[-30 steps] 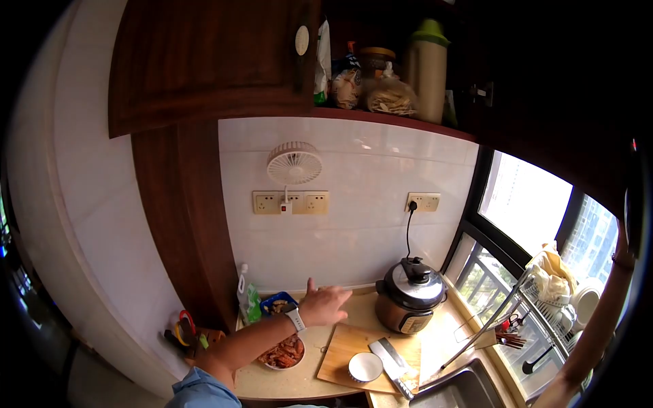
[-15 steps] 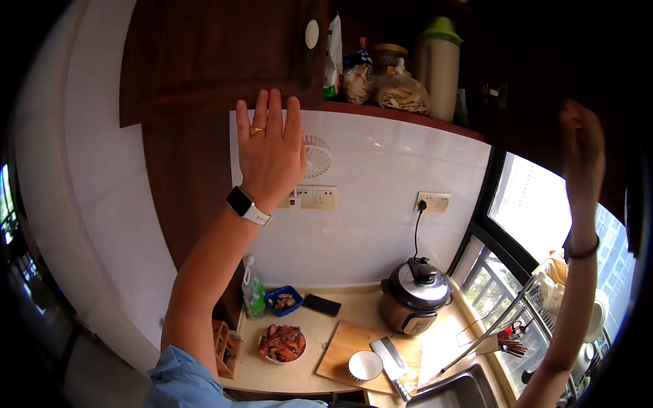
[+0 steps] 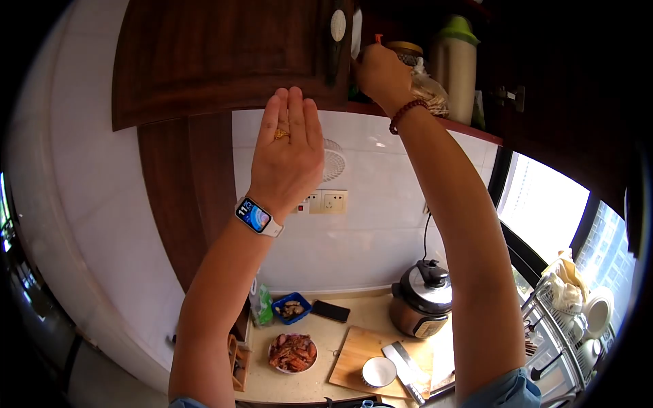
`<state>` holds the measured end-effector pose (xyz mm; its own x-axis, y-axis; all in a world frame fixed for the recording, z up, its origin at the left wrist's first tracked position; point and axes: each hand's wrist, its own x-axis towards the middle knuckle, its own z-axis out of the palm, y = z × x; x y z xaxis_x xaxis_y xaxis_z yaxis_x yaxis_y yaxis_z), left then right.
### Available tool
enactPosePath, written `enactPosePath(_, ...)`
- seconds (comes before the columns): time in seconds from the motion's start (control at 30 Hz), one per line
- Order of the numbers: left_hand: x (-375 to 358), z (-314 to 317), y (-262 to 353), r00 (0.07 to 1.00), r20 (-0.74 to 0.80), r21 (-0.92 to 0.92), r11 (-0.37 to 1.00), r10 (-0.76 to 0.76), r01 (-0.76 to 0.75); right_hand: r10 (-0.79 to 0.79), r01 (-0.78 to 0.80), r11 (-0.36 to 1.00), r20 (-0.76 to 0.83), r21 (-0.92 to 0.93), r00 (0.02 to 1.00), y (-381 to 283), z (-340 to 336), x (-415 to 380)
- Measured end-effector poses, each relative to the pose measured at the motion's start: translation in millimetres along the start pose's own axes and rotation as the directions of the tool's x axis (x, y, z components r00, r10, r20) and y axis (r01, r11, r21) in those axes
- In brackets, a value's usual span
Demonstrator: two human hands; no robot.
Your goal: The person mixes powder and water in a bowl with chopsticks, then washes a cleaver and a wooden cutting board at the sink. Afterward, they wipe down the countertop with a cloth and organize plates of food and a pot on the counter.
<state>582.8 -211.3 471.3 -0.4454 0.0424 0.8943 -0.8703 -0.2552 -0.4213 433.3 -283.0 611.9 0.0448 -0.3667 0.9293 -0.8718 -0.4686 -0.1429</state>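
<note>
My left hand (image 3: pixel 289 153) is raised against the lower edge of a dark wooden cabinet door (image 3: pixel 224 61), its fingers straight and side by side, holding nothing. It wears a gold ring and a smartwatch (image 3: pixel 254 215). My right hand (image 3: pixel 386 78) reaches into the open cabinet just beside that door's edge. Its knuckles are bent and its fingertips are hidden, so I cannot tell what they touch. Right by it on the shelf stand a tied clear bag of pale dried slices (image 3: pixel 430 95), a jar with a yellow lid (image 3: pixel 404 47) and a tall green-lidded container (image 3: pixel 454 71).
Below, the counter holds a bowl of reddish meat pieces (image 3: pixel 292 353), a blue tray (image 3: pixel 291 308), a phone (image 3: pixel 330 311) and an electric pressure cooker (image 3: pixel 423 299). On a cutting board (image 3: pixel 348 353) lie a white bowl (image 3: pixel 379 372) and a cleaver (image 3: pixel 403 365). A dish rack (image 3: pixel 554 323) stands by the window.
My right hand has swung from the far right over to the left and into the cabinet. My left hand stays at the door's lower edge. The view has shifted slightly.
</note>
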Motion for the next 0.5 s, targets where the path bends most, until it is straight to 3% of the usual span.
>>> enactPosePath(0.13, 1.9, 1.5, 1.5, 1.000, 0.012, 0.039, 0.999, 0.002, -0.003, 0.015, -0.013, 1.000, -0.073, 0.029, 0.997, 2.9, -2.0, -11.4)
enactPosePath(0.23, 2.6, 2.8, 3.5, 1.000, -0.031, 0.023, 1.000, 0.004, -0.003, 0.062, -0.025, 0.984, -0.208, 0.177, 0.976, 12.0, -12.6, -17.3)
enactPosePath(0.4, 1.7, 4.0, 5.8, 0.999, -0.047, 0.012, 1.000, -0.022, 0.022, 0.110, -0.034, 0.962, -0.270, 0.270, 0.957, 36.2, -32.2, -32.7)
enactPosePath(0.5, 3.4, 2.8, 7.3, 0.999, -0.038, 0.013, 0.999, -0.037, 0.037, 0.071, 0.120, 0.872, -0.363, 0.475, 0.929, 59.6, -35.9, -38.9)
